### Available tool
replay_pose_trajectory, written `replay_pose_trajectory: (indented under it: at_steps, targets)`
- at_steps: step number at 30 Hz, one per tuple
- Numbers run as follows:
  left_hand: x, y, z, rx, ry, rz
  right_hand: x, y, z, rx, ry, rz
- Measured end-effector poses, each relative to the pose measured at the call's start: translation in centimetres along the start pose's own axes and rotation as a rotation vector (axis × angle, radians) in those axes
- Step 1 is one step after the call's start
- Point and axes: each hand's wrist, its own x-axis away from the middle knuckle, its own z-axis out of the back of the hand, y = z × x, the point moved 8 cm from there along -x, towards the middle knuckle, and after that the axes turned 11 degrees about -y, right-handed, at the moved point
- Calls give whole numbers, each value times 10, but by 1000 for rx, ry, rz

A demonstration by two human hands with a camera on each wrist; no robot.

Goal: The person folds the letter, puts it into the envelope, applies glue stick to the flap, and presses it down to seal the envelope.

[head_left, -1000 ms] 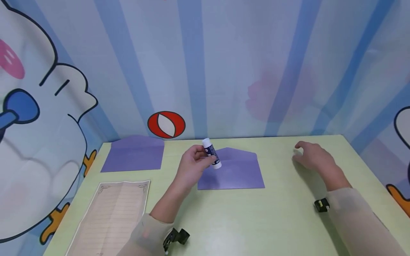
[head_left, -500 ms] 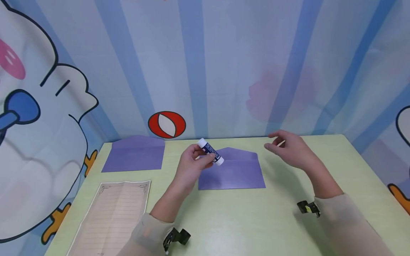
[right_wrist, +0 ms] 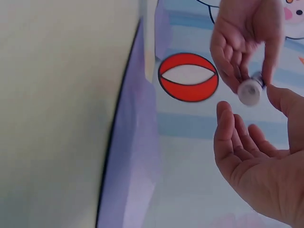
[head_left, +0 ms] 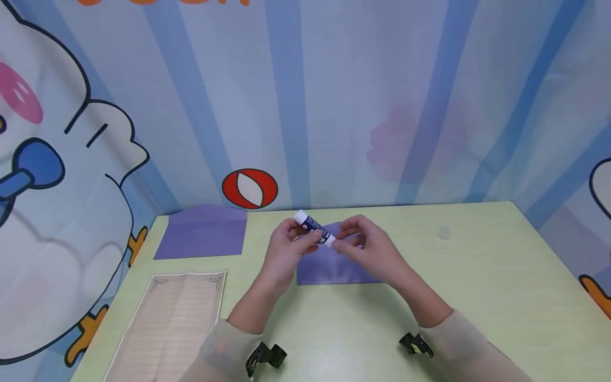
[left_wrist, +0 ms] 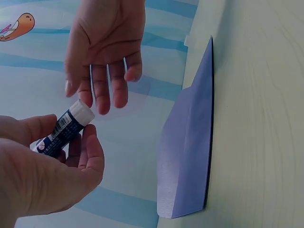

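My left hand (head_left: 286, 249) holds a glue stick (head_left: 313, 227) with a dark blue label and white ends, pinched between thumb and fingers and tilted. Beside its lower white end is my right hand (head_left: 372, 249), thumb close to that end and fingers loosely bent, as the right wrist view also shows. In the left wrist view the glue stick (left_wrist: 59, 135) points up toward the right hand (left_wrist: 107, 52), whose fingers are spread. Beneath both hands a purple envelope (head_left: 334, 268) lies on the table with its flap raised away from me, partly covered by the hands.
A second purple envelope (head_left: 202, 233) lies at the back left of the table (head_left: 477, 286). In front of it is a lined sheet of letter paper (head_left: 172, 323) with a decorated border. A small pale round piece (head_left: 444, 232) lies at the right. A printed curtain (head_left: 334, 106) stands behind.
My right hand has moved left from beside the pale round piece to the lower end of the glue stick. The left hand has tilted the glue stick further over.
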Motion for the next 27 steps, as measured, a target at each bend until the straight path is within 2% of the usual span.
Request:
replay_pose_trajectory:
  at_steps: [6, 16, 27]
  targets:
    - [1, -3, 0, 10, 15, 5, -2, 3, -16, -72, 38, 29]
    - [0, -5, 0, 16, 26, 16, -2, 5, -20, -67, 78, 31]
    - [-1, -8, 0, 13, 25, 20, -2, 6, -21, -92, 80, 61]
